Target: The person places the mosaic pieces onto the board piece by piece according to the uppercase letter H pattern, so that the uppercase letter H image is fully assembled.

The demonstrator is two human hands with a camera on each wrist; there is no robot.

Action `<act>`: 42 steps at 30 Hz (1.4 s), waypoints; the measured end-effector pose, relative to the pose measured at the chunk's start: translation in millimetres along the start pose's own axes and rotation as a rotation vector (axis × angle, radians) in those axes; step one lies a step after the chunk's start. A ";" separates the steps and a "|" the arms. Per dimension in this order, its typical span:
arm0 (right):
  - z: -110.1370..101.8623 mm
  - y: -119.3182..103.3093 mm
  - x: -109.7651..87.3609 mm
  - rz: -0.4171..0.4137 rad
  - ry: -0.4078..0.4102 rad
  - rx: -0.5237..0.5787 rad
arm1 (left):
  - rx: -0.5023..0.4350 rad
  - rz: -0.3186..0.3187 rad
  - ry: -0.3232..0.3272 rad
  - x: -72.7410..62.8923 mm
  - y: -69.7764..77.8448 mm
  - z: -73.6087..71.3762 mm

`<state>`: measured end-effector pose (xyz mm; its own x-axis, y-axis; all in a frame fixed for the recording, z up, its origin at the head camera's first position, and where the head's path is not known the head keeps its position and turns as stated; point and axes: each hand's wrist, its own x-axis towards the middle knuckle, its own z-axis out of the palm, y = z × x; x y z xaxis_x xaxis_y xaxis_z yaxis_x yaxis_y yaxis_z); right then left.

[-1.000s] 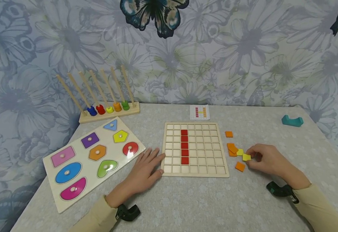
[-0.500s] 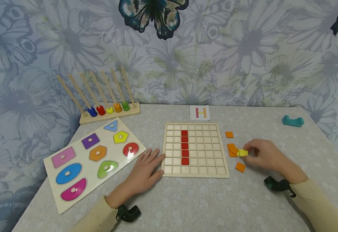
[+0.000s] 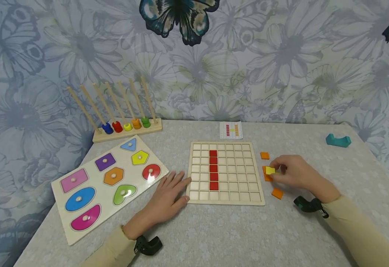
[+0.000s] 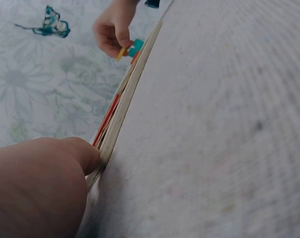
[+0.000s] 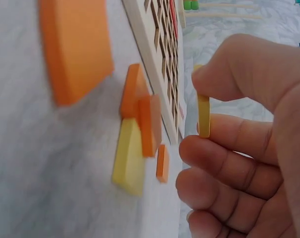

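In my head view I see long sleeves of plain pale-beige cloth on both arms. The left sleeve (image 3: 105,249), toward the left edge of the surface (image 3: 221,237), has soft folds near its cuff; the right sleeve (image 3: 356,227), toward the right edge, shows a longer, smoother stretch. At each wrist I find a dark, curved housing: the left wrist camera (image 3: 150,246) is black, bent and rounded at its outer end, and the right wrist camera (image 3: 307,205) has much the same form. A small dark mount joins each one to the wrist by the cuff. Both hands, left hand (image 3: 167,197) and right hand (image 3: 292,171), are bare.
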<state>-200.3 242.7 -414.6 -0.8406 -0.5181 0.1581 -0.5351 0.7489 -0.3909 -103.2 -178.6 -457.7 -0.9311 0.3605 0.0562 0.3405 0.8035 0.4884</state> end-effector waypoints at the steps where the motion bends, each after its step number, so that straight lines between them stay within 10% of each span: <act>1: 0.5 -1.0 2.1 -0.009 0.001 0.003 | 0.001 -0.001 -0.004 -0.1 0.0 -0.1; 42: 35.8 -50.2 75.8 -0.140 -0.083 0.084 | 0.009 0.019 0.009 -1.3 -2.1 1.0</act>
<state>-234.1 151.1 -415.4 -0.7465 -0.6500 0.1423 -0.6348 0.6317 -0.4450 -102.6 -180.3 -459.7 -0.9257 0.3712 0.0731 0.3591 0.8010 0.4791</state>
